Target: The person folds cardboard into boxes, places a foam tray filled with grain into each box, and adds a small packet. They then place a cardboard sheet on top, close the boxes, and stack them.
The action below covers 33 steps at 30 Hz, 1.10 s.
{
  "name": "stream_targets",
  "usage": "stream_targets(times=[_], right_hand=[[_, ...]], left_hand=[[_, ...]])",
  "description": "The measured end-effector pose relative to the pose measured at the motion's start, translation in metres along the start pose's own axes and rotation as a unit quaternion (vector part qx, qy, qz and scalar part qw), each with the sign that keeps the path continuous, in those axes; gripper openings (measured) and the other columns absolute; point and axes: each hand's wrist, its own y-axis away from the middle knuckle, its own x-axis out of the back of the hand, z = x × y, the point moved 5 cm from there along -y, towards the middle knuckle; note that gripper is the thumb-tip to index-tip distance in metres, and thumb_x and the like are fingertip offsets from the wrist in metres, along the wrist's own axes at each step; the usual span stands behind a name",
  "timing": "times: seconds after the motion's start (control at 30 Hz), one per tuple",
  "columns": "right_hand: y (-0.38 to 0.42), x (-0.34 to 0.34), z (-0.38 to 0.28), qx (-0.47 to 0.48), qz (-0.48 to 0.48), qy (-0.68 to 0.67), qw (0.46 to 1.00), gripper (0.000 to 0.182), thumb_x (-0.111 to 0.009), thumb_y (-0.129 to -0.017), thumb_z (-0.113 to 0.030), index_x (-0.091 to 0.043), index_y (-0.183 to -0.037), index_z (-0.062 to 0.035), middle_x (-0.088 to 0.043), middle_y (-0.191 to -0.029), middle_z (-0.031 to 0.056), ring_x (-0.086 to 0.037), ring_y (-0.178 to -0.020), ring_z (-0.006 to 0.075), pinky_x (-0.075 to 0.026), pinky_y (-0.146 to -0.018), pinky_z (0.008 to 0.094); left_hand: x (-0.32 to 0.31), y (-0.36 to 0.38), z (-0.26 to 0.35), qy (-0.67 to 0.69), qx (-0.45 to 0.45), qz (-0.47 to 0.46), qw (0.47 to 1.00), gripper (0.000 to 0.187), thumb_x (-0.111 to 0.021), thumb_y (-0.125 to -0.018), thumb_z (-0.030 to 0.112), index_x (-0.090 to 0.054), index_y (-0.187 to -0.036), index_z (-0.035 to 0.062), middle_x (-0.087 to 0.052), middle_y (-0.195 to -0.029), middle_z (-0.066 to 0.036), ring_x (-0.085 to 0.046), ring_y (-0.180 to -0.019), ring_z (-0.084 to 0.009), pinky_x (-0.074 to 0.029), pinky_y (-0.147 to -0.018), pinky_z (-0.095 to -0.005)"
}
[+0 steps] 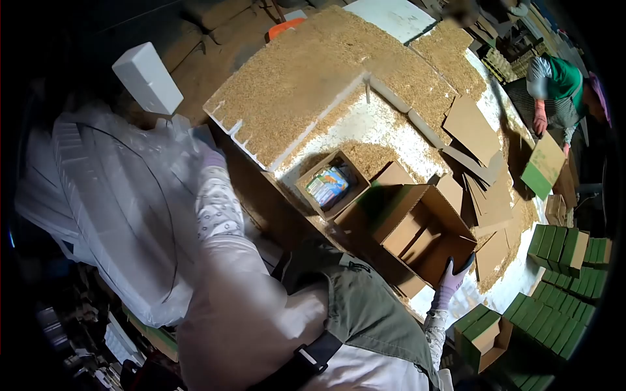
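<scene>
My right hand (451, 281), in a purple glove with dark fingertips, grips the near right corner of an open cardboard box (424, 228). That box is tilted, its inside facing up, with green on an outer side. To the far left reaches my left hand (210, 156), also gloved, by a large bundle wrapped in clear plastic (124, 208). Its fingers are blurred and partly hidden among pale pieces there. Just beyond it is a white foam block (149, 78). Between my arms, a smaller cardboard box (334, 184) holds colourful printed packets.
Wood shavings (313, 72) cover much of the white table, divided by low strips (391, 98). Flat cardboard sheets (473, 130) lie right of the box. Green-sided cartons (554, 306) are stacked at lower right. At far right a person in green (564, 85) handles a green-and-brown carton (544, 166).
</scene>
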Motion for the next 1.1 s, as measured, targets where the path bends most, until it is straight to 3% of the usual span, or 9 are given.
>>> stream_targets(times=[0.17,0.27,0.37,0.43,0.5,0.63,0.97,1.07,1.1], right_hand=[[0.002,0.002,0.003,0.012,0.009,0.010,1.000,0.072,-0.061,-0.089,-0.012,-0.025,-0.151,-0.0017,-0.032,-0.155,0.0169,-0.030,-0.143,0.0288,-0.024,-0.116,0.0360],[0.000,0.001,0.007,0.013,0.015,0.003,1.000,0.072,-0.062,-0.089,-0.010,-0.027,-0.151,-0.0025,-0.034,-0.154,0.0175,-0.034,-0.141,0.0294,-0.027,-0.115,0.0360],[0.008,0.004,0.003,-0.017,0.010,-0.009,1.000,0.067,-0.062,-0.091,-0.012,-0.030,-0.149,-0.0021,-0.040,-0.149,0.0197,-0.042,-0.135,0.0295,-0.033,-0.112,0.0363],[0.006,0.004,0.010,-0.027,0.019,-0.001,0.999,0.065,-0.061,-0.091,-0.011,-0.031,-0.148,-0.0014,-0.043,-0.147,0.0201,-0.045,-0.132,0.0295,-0.035,-0.110,0.0364],[0.005,0.005,0.012,-0.022,0.016,-0.038,0.999,0.062,-0.060,-0.093,-0.011,-0.033,-0.147,0.0003,-0.045,-0.145,0.0193,-0.048,-0.129,0.0285,-0.038,-0.108,0.0363],[0.001,0.002,0.030,-0.019,0.016,-0.131,0.991,0.053,-0.053,-0.098,-0.013,-0.036,-0.145,0.0027,-0.045,-0.145,0.0202,-0.042,-0.135,0.0277,-0.032,-0.111,0.0339],[-0.004,-0.003,0.035,0.002,0.020,-0.207,0.978,0.047,-0.040,-0.104,-0.028,-0.040,-0.146,-0.0064,-0.051,-0.140,0.0139,-0.050,-0.124,0.0261,-0.038,-0.105,0.0321],[-0.009,-0.053,0.110,-0.253,-0.104,-0.617,0.738,0.049,-0.045,-0.102,-0.032,-0.044,-0.144,-0.0073,-0.054,-0.136,0.0070,-0.052,-0.120,0.0189,-0.040,-0.102,0.0301],[-0.010,-0.045,0.114,-0.229,-0.084,-0.574,0.782,0.048,-0.045,-0.103,-0.033,-0.045,-0.144,-0.0073,-0.055,-0.134,0.0064,-0.052,-0.119,0.0179,-0.041,-0.101,0.0298]], left_hand=[[-0.132,0.071,-0.097,-0.052,0.143,0.074,0.986,0.081,-0.051,-0.088,0.067,-0.037,-0.150,0.0168,-0.034,-0.152,-0.019,-0.031,-0.140,-0.0344,-0.028,-0.113,-0.0449],[-0.086,0.139,-0.028,0.135,-0.068,0.120,0.981,0.081,-0.067,-0.086,0.053,-0.036,-0.150,0.0146,-0.037,-0.151,-0.016,-0.039,-0.135,-0.0321,-0.033,-0.110,-0.0396],[-0.092,0.167,0.001,0.508,0.086,-0.135,0.847,0.078,-0.079,-0.076,0.014,-0.042,-0.145,0.0074,-0.050,-0.137,-0.006,-0.050,-0.119,-0.0218,-0.038,-0.105,-0.0347],[-0.066,0.182,0.032,0.493,-0.062,-0.038,0.867,0.069,-0.073,-0.077,0.007,-0.045,-0.141,0.0079,-0.052,-0.131,-0.006,-0.052,-0.114,-0.0214,-0.041,-0.102,-0.0370],[-0.057,0.192,0.046,0.560,-0.064,-0.171,0.808,0.057,-0.061,-0.085,0.005,-0.043,-0.140,0.0078,-0.055,-0.128,-0.010,-0.055,-0.115,-0.0285,-0.047,-0.098,-0.0429],[-0.024,0.302,0.121,0.544,0.038,-0.428,0.720,0.055,-0.048,-0.096,0.028,-0.040,-0.141,-0.0021,-0.050,-0.138,-0.021,-0.051,-0.125,-0.0372,-0.039,-0.109,-0.0497],[-0.111,0.549,0.193,0.339,0.150,-0.666,0.647,0.039,-0.058,-0.092,0.019,-0.057,-0.127,0.0008,-0.064,-0.119,-0.016,-0.063,-0.107,-0.0275,-0.052,-0.092,-0.0410],[-0.131,0.585,0.191,0.260,0.161,-0.676,0.671,0.036,-0.063,-0.089,0.017,-0.061,-0.122,0.0028,-0.067,-0.110,-0.008,-0.064,-0.101,-0.0215,-0.053,-0.085,-0.0346],[-0.133,0.592,0.193,0.233,0.171,-0.678,0.676,0.038,-0.063,-0.089,0.016,-0.060,-0.125,0.0041,-0.066,-0.112,-0.007,-0.063,-0.102,-0.0214,-0.053,-0.086,-0.0343]])
